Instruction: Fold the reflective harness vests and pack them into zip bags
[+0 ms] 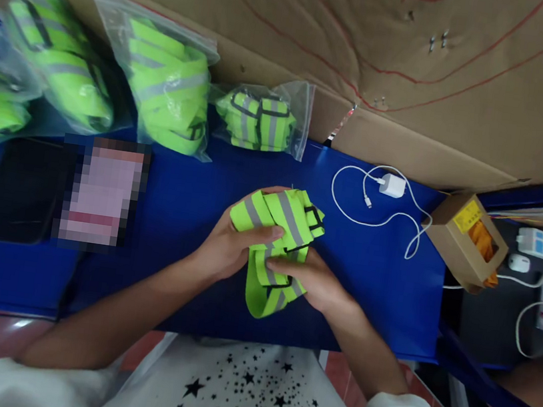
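Observation:
Above the blue table I hold a neon-yellow reflective strap (290,216) with grey stripes and black buckles, partly folded into a bundle. My left hand (233,242) is closed around the upper folded part, its thumb lying across the front. Lower down, my right hand (319,277) grips the same strap, with the thumb pressed on a section beside a black buckle. A loop of the strap hangs below both hands. The fingers behind the bundle are hidden.
Several clear zip bags (169,85) of similar neon straps line the back of the blue table (217,304). Left lie a dark flat object (21,188) and a pixelated item (104,193). Right are a white charger (392,185) with cable and a cardboard box (463,240). Someone's arm (529,384) shows far right.

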Demonstrator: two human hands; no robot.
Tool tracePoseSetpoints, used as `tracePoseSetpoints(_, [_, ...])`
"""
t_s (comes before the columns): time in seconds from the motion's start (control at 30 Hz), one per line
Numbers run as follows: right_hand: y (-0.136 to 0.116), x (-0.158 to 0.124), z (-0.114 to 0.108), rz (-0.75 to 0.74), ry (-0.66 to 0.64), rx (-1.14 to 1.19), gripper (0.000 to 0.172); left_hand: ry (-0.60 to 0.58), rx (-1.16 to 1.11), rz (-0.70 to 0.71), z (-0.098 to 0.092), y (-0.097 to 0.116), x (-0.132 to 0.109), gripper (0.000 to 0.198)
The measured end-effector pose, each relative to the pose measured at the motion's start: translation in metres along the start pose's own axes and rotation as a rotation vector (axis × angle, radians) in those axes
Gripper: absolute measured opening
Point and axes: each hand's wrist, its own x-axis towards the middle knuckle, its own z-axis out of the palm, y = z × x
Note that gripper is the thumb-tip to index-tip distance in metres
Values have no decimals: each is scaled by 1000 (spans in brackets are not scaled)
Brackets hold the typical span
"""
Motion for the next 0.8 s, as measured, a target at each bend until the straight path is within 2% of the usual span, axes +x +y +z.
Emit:
tracePoseSetpoints(0.1, [-3,-2,1,86,-95,78,44,-77,145,113,-6,3,0,53])
tracePoseSetpoints(0.2, [-11,-6,-4,156,-213,99,38,-119,390,279,-11,7,-3,55])
tracePoseSetpoints(0.27, [-14,-8,-8,151,-226,105,33,-153,568,406,-11,10,-5,56])
tracePoseSetpoints(0.37, [-14,-9,-14,79,-169,134,31,-305,760,570,-9,12,-8,53])
tracePoseSetpoints(0.5, [-19,-12,-21,-50,-94,132,37,-490,862,571,-10,11,-2,51])
tracePoseSetpoints(0.67, [-32,-18,-24,-76,-162,141,38,-492,1014,625,-18,7,9,51])
tracePoseSetpoints(0.8, [-29,-14,-20,-139,-49,180,42,-602,1136,556,-20,5,12,69])
